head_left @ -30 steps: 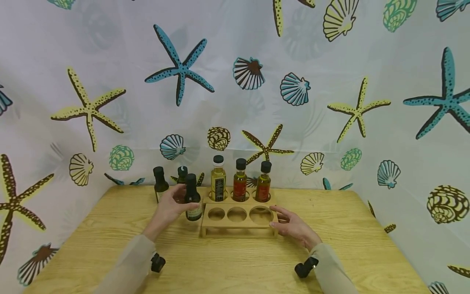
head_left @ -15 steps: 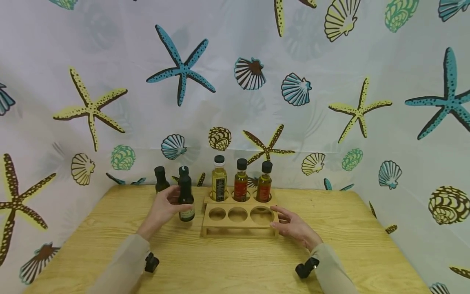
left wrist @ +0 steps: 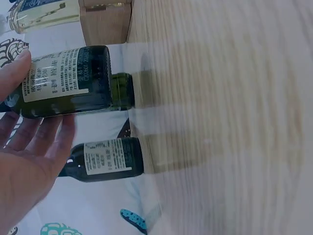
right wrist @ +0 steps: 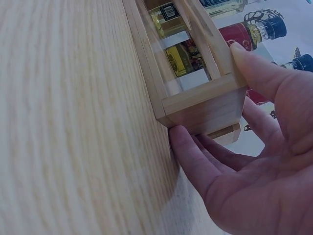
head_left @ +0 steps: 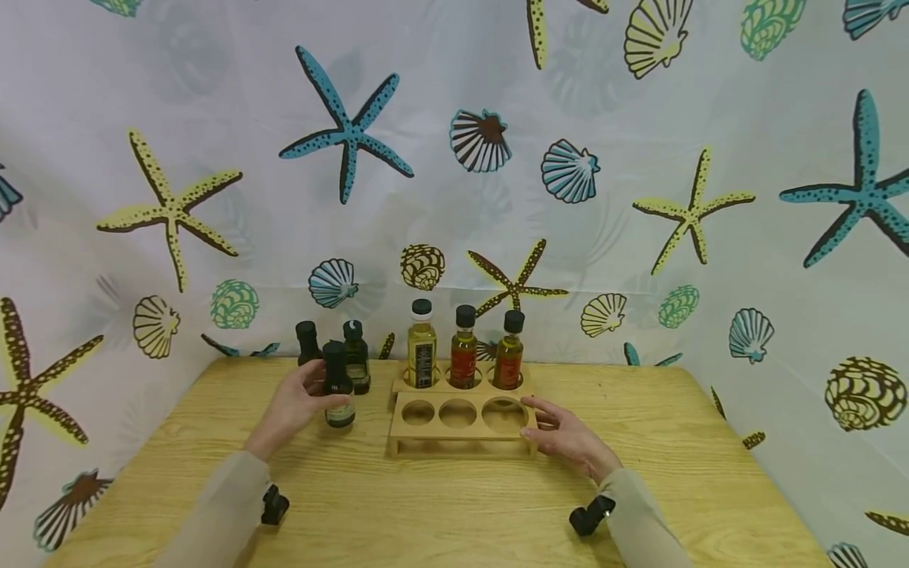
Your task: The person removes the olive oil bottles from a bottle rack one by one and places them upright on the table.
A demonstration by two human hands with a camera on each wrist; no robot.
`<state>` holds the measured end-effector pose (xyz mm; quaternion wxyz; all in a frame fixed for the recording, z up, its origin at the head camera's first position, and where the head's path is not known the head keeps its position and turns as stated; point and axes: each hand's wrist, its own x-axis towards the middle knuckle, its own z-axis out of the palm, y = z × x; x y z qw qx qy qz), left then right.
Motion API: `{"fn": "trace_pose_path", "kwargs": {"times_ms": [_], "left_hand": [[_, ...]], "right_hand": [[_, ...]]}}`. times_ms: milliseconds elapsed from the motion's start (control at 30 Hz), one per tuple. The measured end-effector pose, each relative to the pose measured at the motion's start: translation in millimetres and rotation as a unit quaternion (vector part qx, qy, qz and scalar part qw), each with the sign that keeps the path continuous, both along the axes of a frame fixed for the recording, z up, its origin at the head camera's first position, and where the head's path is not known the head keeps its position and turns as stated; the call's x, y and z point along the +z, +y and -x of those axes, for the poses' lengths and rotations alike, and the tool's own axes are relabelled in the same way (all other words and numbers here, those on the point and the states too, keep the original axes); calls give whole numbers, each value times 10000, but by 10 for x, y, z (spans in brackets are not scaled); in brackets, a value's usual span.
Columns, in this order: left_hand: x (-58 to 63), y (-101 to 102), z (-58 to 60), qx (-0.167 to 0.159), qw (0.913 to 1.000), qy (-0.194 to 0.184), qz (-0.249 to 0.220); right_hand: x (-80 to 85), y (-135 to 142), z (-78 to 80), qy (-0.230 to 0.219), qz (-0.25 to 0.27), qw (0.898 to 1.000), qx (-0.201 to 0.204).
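Left of the wooden rack [head_left: 440,435] and clear of it: a dark green glass bottle [head_left: 338,386], black at neck and cap, pale printed label on its body, held nearly upright. Of the wooden rack itself: pale, level, rear holes filled, three round front holes bare, rightmost widest.

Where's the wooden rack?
In the head view, the rack stands right of the bottle in the left hand, its right end touching the right hand.
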<state>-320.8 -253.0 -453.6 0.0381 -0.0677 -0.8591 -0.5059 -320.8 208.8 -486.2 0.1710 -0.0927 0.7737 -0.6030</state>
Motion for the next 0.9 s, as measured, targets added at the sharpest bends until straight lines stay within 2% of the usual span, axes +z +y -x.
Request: {"fn": "trace_pose_path", "kwargs": {"times_ms": [200,433,633,900], "left_hand": [[-49,-125,47,12,9999,-26,143],[-45,-228,69,17,9996,-25,295],[-55,-330,94,-34,9998,110,146],[-93,-449,131,20,10000,9,43]], "right_hand": [[4,-5,7,22,-37,10000,-23],[2,-2,6,30,-34,10000,3],[-1,1,6,41,-25,10000,8],[2,-2,0,22,-9,10000,-10]]}}
